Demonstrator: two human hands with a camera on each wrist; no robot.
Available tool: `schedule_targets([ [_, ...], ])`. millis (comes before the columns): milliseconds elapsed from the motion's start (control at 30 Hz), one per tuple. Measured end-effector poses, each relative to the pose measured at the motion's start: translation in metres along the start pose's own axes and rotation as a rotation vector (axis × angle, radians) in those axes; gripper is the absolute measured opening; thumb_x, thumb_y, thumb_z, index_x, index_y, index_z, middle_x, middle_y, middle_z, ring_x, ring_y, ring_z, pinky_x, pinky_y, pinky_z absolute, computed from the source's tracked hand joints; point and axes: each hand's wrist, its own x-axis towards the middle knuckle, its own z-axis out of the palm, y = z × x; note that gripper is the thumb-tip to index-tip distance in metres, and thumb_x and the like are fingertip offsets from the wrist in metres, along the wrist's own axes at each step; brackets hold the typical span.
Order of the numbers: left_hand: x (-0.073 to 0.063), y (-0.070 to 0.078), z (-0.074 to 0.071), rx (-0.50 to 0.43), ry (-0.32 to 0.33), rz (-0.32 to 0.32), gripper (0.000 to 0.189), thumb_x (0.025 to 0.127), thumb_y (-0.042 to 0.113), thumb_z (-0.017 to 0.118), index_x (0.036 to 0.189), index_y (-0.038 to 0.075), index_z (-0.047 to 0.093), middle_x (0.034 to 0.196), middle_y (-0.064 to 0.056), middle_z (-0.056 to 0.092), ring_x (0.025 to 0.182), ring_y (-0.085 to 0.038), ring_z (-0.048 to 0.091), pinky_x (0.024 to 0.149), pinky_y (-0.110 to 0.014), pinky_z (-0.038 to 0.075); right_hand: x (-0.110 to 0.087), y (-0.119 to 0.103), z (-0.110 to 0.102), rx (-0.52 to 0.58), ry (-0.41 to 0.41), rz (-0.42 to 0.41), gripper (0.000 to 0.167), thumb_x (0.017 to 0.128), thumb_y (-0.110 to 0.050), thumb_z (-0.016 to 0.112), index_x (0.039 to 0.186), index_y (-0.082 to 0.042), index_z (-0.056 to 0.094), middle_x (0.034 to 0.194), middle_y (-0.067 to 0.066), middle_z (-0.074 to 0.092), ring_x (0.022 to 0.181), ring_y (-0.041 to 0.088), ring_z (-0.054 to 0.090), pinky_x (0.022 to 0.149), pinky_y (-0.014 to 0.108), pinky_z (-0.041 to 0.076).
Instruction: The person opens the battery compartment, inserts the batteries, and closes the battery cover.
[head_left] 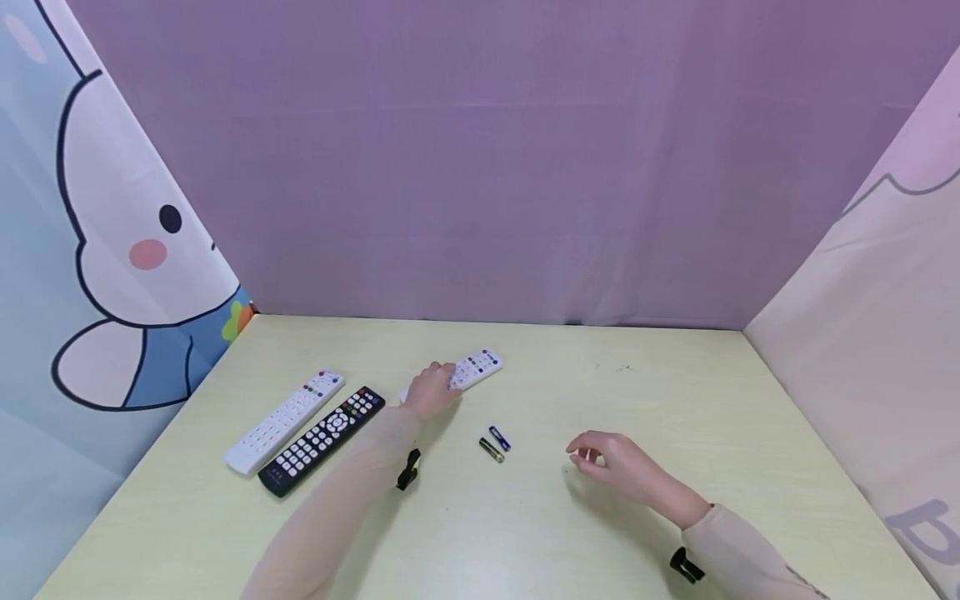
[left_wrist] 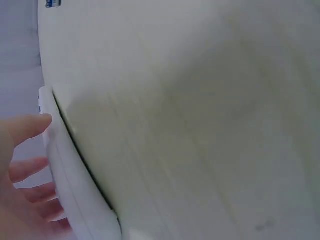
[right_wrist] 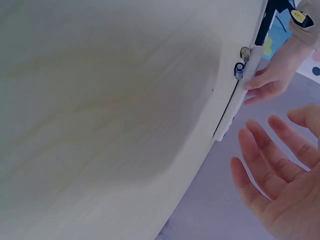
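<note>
My left hand [head_left: 432,390] holds a white remote control [head_left: 478,365] by its middle, with the thumb at the near edge and the other fingers over the far side. The remote lies buttons up on the table, its lower part mostly hidden by the hand. In the left wrist view, the thumb overlaps the white side of the remote [left_wrist: 75,185]. Two small batteries, one blue [head_left: 499,438] and one dark with a gold end [head_left: 491,450], lie side by side nearby. To their right hovers my right hand [head_left: 615,462], fingers loosely bent and nothing in them.
Left of my left arm, a black remote control [head_left: 322,442] and a second white remote control [head_left: 283,423] lie slanted beside each other. All rest on a pale table [head_left: 570,542]. A purple cloth [head_left: 480,167] hangs behind it, with printed cloths at both sides.
</note>
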Motion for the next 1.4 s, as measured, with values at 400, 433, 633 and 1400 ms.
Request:
schedule_targets([
  [400, 0.007, -0.005, 0.006, 0.047, 0.024, -0.009, 0.050, 0.075, 0.016, 0.067, 0.119, -0.002, 0.051, 0.105, -0.021, 0.055, 0.090, -0.033, 0.052, 0.081, -0.047, 0.046, 0.001, -0.002, 0.000, 0.007, -0.024, 0.021, 0.014, 0.083, -0.006, 0.055, 0.093, -0.002, 0.064, 0.080, -0.005, 0.061, 0.070, 0.002, 0.051, 0.060, 0.022, 0.051],
  [433, 0.007, -0.004, 0.005, 0.051, 0.027, -0.008, 0.050, 0.075, 0.016, 0.067, 0.119, -0.002, 0.051, 0.105, -0.021, 0.055, 0.090, -0.033, 0.052, 0.081, -0.047, 0.045, 0.001, -0.002, 0.000, 0.005, -0.023, 0.020, 0.014, 0.083, -0.006, 0.055, 0.093, -0.002, 0.064, 0.080, -0.005, 0.061, 0.070, 0.002, 0.051, 0.060, 0.022, 0.051],
  [633, 0.004, -0.001, 0.001, 0.082, -0.007, -0.037, 0.052, 0.075, 0.019, 0.068, 0.121, 0.001, 0.051, 0.106, -0.018, 0.056, 0.091, -0.030, 0.052, 0.083, -0.047, 0.044, 0.001, -0.001, 0.001, 0.003, -0.018, 0.016, 0.013, 0.083, -0.006, 0.055, 0.092, -0.002, 0.064, 0.079, -0.006, 0.060, 0.069, 0.002, 0.051, 0.059, 0.021, 0.050],
  [1400, -0.002, 0.007, -0.026, -0.363, 0.044, -0.136, 0.053, 0.079, 0.022, 0.065, 0.126, 0.006, 0.047, 0.122, -0.015, 0.052, 0.100, -0.027, 0.053, 0.084, -0.041, 0.047, 0.001, -0.004, -0.001, -0.002, -0.016, 0.026, 0.013, 0.083, -0.007, 0.055, 0.093, -0.003, 0.064, 0.082, -0.004, 0.061, 0.070, 0.002, 0.052, 0.060, 0.023, 0.051],
])
